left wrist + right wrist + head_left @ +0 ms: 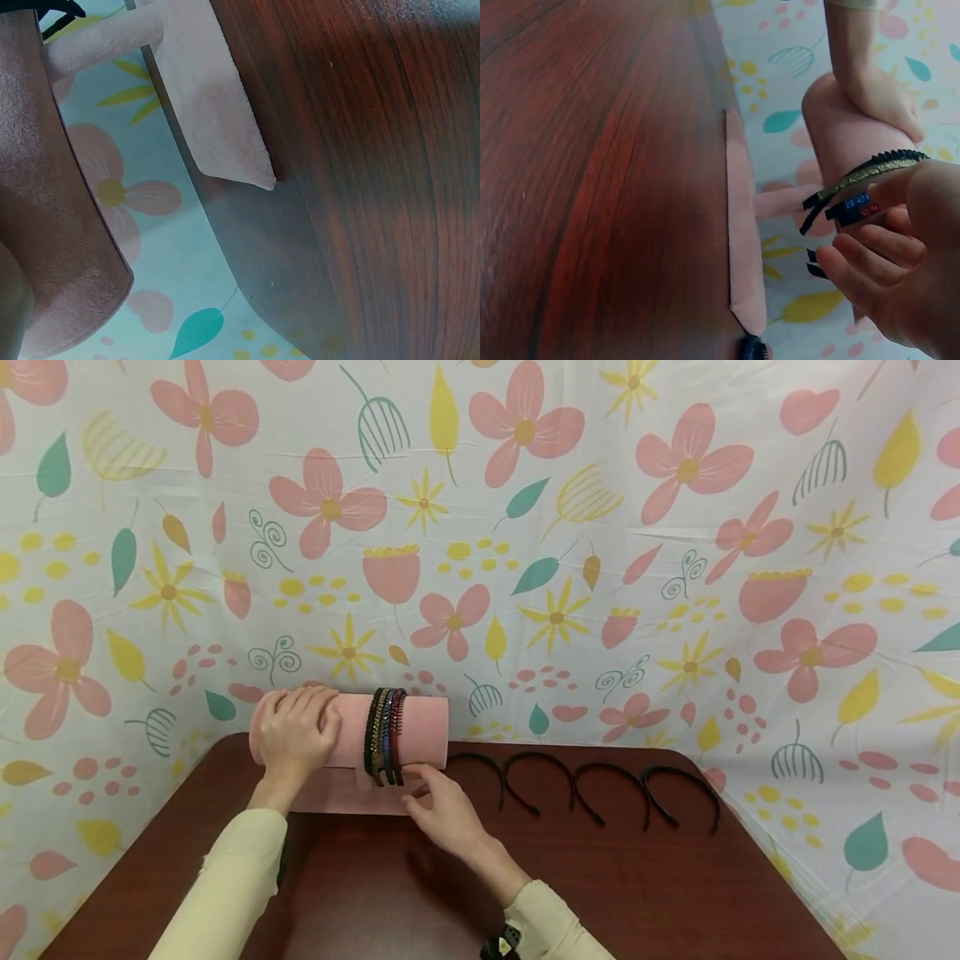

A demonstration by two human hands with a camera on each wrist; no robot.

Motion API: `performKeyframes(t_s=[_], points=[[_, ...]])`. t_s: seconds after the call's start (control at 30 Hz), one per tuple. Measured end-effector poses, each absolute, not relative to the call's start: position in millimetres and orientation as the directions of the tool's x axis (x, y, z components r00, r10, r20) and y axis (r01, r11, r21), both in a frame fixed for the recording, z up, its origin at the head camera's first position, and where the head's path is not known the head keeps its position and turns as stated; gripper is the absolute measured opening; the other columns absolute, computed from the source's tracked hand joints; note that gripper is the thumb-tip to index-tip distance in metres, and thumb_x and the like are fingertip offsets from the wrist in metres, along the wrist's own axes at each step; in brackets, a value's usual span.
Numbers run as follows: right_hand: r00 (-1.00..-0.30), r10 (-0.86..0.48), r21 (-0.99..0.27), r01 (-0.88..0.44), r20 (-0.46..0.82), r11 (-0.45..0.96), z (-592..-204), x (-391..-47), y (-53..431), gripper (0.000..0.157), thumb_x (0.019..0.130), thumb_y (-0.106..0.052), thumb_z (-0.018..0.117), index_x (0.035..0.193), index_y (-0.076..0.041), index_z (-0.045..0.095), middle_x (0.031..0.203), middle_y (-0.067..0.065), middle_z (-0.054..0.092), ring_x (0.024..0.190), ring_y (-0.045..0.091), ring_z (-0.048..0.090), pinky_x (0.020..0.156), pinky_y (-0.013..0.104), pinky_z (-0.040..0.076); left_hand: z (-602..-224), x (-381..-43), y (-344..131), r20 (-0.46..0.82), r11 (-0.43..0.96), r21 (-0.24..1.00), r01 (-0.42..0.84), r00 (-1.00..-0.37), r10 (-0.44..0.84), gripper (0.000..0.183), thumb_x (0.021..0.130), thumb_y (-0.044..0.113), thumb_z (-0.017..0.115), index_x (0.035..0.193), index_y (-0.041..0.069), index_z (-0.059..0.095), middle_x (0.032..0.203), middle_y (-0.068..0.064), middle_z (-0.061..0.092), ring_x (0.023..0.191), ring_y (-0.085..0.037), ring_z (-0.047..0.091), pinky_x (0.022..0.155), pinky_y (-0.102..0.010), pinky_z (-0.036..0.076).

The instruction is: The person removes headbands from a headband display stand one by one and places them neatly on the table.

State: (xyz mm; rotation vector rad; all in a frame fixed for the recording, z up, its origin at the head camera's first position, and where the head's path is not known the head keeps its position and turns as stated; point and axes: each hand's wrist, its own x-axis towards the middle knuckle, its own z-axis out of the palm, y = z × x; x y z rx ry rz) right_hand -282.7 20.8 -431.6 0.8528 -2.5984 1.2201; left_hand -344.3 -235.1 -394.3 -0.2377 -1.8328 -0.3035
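A pink plush headband stand (427,727), a padded roll on a post and flat base (214,112), stands at the table's back left. Several headbands (386,727) in black, gold, blue and red sit side by side round its roll. My left hand (296,727) grips the roll near its left end from above, fingers curved over the top. Just below the roll, my right hand (447,810) is at the headbands' lower ends, its fingers loosely bent and thumb apart from the index finger. The right wrist view shows those fingertips (832,259) close beside the dark band ends.
Several black headbands (538,756) lie in a row on the dark wooden table (360,885), to the right of the stand. Behind the table's back edge hangs a white cloth (480,510) printed with flowers and leaves.
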Motion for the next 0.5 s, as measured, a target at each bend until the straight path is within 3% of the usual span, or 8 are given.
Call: performKeyframes(t_s=[0.37,0.5], points=[[-0.816,-0.377,-0.628,-0.578,0.438,0.521,-435.8,-282.9,12.6,0.036,0.095,-0.019,0.064,0.131,-0.015,0.059,0.118,0.004,0.068,0.103,0.016,0.067,0.082,0.026,0.057,-395.9,-346.5,-234.7,0.96,0.947,0.079,0.312,-0.28,0.012,0.036,0.091,0.031,0.047,0.098,0.011,0.076,0.101,-0.008,0.076,0.094,-0.032,0.07,0.097,-0.05,0.046],[-0.815,-0.324,-0.608,-0.575,0.48,0.547,-436.6,-286.9,10.7,0.029,0.093,-0.018,0.067,0.123,-0.017,0.065,0.108,-0.001,0.07,0.096,0.011,0.068,0.079,0.023,0.056,-394.1,-344.7,-235.1,0.962,0.947,0.076,0.311,-0.274,0.013,0.035,0.091,0.03,0.048,0.098,0.011,0.077,0.1,-0.008,0.077,0.094,-0.032,0.07,0.097,-0.05,0.046]])
